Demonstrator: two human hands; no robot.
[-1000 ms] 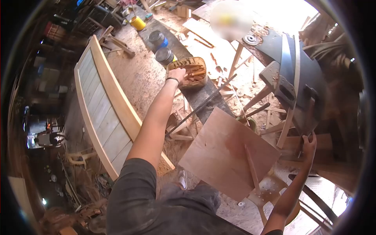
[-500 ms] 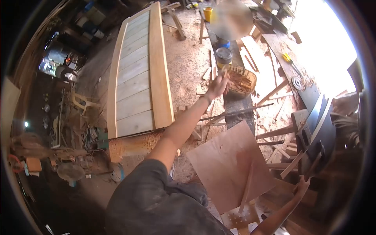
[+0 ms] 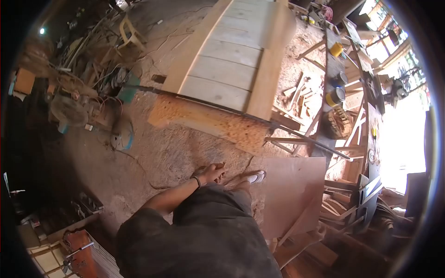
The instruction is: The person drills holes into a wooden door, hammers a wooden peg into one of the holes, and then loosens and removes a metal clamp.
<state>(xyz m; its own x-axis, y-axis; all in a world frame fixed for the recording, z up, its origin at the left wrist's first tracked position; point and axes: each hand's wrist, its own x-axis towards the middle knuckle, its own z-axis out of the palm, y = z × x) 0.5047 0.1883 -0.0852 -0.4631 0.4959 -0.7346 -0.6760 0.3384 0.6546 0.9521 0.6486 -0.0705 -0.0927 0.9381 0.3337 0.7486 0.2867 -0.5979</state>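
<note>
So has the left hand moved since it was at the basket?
Yes. The left hand has drawn back from the basket, down to the person's own knee, well clear of it.

Single head-worn view, directed forward and steeply down through a fisheye lens. The wearer's shirt (image 3: 204,241) and left hand (image 3: 211,173) are seen close below; the sawdust floor (image 3: 153,157) and slatted panel (image 3: 232,69) are shown farther off.

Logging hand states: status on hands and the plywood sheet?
Left hand low beside the shoe, fingers curled, grip unclear. Right hand out of view. Plywood sheet just past the shoe, untouched.
</note>
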